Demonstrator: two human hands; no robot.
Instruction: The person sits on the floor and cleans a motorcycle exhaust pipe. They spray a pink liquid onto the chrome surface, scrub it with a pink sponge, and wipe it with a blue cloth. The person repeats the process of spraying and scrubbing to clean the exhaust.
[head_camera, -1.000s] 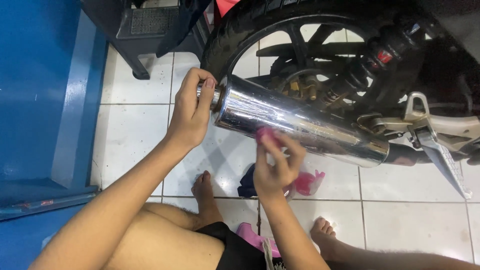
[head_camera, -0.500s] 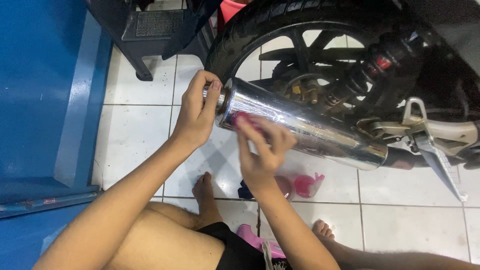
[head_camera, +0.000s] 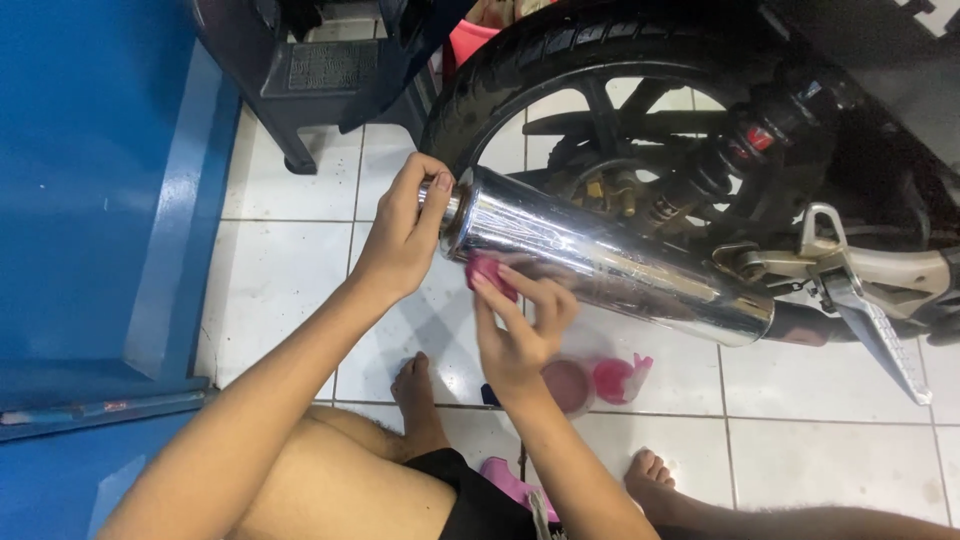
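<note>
A shiny chrome exhaust pipe (head_camera: 610, 262) of a motorcycle runs from the middle to the right, beside the black rear wheel (head_camera: 560, 70). My left hand (head_camera: 405, 230) grips the pipe's open tail end. My right hand (head_camera: 520, 320) presses a small pink cloth (head_camera: 487, 272) against the underside of the pipe near that end. Both of my bare feet rest on the white tiles below.
A pink round tin (head_camera: 568, 385) and its pink lid (head_camera: 615, 378) lie on the white tiled floor (head_camera: 290, 270) under the pipe. A folding footpeg (head_camera: 880, 335) sticks out at right. A blue wall (head_camera: 90, 200) stands at left, a dark plastic stool (head_camera: 320, 70) behind.
My right hand has slid the pink cloth leftward along the pipe toward its tail end. My left hand has kept its grip on the pipe's end.
</note>
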